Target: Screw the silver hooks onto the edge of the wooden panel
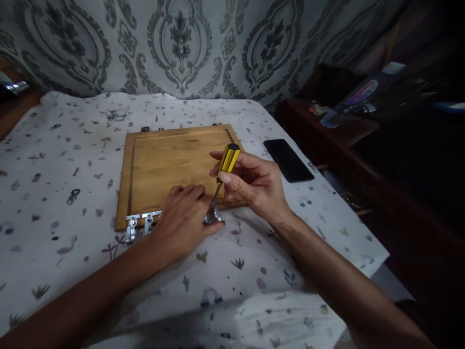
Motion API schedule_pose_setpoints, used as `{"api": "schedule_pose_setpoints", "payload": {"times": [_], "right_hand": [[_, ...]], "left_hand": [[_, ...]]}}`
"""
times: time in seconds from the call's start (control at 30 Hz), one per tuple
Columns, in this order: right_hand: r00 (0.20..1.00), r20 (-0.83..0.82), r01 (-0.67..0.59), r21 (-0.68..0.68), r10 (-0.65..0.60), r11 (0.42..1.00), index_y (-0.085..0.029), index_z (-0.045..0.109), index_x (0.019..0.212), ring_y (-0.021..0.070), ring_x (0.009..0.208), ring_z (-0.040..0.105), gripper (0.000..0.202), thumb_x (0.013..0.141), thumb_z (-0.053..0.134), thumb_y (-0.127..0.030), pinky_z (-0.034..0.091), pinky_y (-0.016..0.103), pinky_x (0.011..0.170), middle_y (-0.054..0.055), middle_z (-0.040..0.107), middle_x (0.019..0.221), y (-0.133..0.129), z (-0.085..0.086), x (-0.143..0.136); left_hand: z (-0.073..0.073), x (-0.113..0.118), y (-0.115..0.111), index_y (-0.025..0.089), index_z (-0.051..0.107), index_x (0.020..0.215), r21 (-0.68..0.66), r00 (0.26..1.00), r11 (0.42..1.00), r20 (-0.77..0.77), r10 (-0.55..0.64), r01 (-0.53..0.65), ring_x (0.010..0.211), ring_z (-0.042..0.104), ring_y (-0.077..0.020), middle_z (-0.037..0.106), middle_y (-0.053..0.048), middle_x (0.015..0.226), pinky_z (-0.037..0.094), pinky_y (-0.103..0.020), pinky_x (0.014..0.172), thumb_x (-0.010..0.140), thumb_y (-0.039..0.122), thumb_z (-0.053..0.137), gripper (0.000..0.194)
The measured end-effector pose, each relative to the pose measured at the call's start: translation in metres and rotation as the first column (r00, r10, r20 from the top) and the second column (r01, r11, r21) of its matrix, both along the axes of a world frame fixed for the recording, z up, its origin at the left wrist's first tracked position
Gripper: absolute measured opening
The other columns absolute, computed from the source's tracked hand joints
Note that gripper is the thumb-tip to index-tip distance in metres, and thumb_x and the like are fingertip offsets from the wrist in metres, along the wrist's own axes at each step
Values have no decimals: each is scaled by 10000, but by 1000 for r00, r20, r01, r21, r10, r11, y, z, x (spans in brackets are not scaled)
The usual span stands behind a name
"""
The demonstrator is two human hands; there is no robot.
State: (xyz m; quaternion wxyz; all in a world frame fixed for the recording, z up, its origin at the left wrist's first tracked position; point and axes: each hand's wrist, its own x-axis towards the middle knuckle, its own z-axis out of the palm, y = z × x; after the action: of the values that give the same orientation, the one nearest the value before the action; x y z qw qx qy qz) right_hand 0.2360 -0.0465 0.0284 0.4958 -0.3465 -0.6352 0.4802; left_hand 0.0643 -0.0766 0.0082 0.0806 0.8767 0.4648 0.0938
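Note:
A wooden cabinet door (170, 160) with a raised frame lies flat on the patterned cloth. Along its near edge sit metal hinges (131, 230), two of them showing at the left. My left hand (185, 218) rests on this edge, its fingers and thumb closed about another metal hinge (212, 214). In my right hand (256, 182) is a screwdriver (229, 159) with a yellow and black handle, pinched between thumb and fingers. Its shaft slants down to that hinge; the tip's exact contact is hard to see.
The white printed cloth (83, 155) covers the surface. A black phone (288, 160) lies right of the door. Farther right, a clear bottle (359, 97) leans over a dark reddish wooden ledge (327, 131). A grey patterned curtain or wall covering (225, 53) rises behind.

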Motion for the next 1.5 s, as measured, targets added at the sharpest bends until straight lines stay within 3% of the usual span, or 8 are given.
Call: {"api": "schedule_pose_setpoints", "payload": {"times": [0.23, 0.4, 0.6, 0.67, 0.77, 1.0, 1.2, 1.5], "right_hand": [[999, 7, -44, -7, 44, 999, -206, 679, 927, 46, 455, 548, 271, 799, 815, -401, 480, 197, 433, -35, 679, 794, 5, -1, -4], [998, -53, -23, -53, 20, 998, -239, 496, 784, 48, 394, 507, 421, 719, 871, -421, 403, 185, 319, -67, 631, 743, 8, 1, -9], [996, 16, -88, -16, 88, 996, -201, 658, 990, 46, 459, 580, 329, 843, 763, -476, 515, 215, 470, -20, 698, 882, 9, 5, 0], [994, 48, -103, -2, 103, 995, -190, 685, 1043, 62, 484, 605, 342, 886, 711, -493, 536, 226, 516, -23, 697, 805, 8, 6, 2], [994, 33, -102, -2, 102, 995, -188, 684, 944, 81, 471, 603, 299, 871, 735, -474, 515, 215, 479, -56, 623, 631, 8, 5, 0], [999, -41, -30, -93, 26, 995, -235, 540, 799, 58, 412, 521, 410, 718, 864, -474, 417, 203, 335, -36, 691, 813, 8, -1, -5], [999, 42, -32, -25, 33, 999, -218, 703, 982, 85, 481, 566, 332, 819, 779, -497, 478, 218, 429, -33, 661, 684, 6, 0, 0], [997, -76, -15, -35, 12, 999, -209, 648, 772, 45, 351, 509, 333, 731, 856, -465, 400, 218, 325, -23, 706, 811, 4, -1, 0]], "left_hand": [[-1, 0, 0, 137, 699, 1054, -3, 1000, 1000, 10, -4, 4, 1046, 639, -312, 697, -105, 1059, 473, -502, 942, 876, 499, 709, 404], [-2, 0, 0, 129, 702, 1043, -3, 999, 1000, 33, -6, 6, 1043, 640, -306, 692, -103, 1045, 472, -492, 939, 868, 491, 722, 402], [-4, -1, -1, 148, 706, 989, 37, 998, 999, 56, -9, 7, 998, 644, -294, 691, -85, 1005, 480, -481, 910, 855, 489, 740, 368], [-4, -2, -1, 149, 703, 994, 37, 998, 999, 60, -15, 13, 1000, 642, -294, 689, -83, 1009, 480, -482, 908, 852, 493, 743, 374], [-4, -2, 0, 149, 701, 993, 21, 998, 1000, 53, -14, 13, 1012, 641, -297, 690, -84, 1018, 478, -484, 910, 847, 498, 748, 381], [-2, -1, 1, 143, 702, 1025, 5, 999, 1000, 31, -9, 9, 1035, 636, -299, 692, -96, 1040, 468, -482, 933, 881, 506, 704, 391], [-1, -1, -1, 155, 697, 981, -3, 999, 1000, 40, -5, 5, 1020, 632, -300, 689, -95, 1041, 460, -482, 923, 882, 484, 705, 344], [0, -1, 0, 153, 700, 927, -15, 1000, 1000, 21, -2, 3, 971, 623, -284, 670, -81, 988, 457, -468, 910, 874, 497, 713, 348]]}}
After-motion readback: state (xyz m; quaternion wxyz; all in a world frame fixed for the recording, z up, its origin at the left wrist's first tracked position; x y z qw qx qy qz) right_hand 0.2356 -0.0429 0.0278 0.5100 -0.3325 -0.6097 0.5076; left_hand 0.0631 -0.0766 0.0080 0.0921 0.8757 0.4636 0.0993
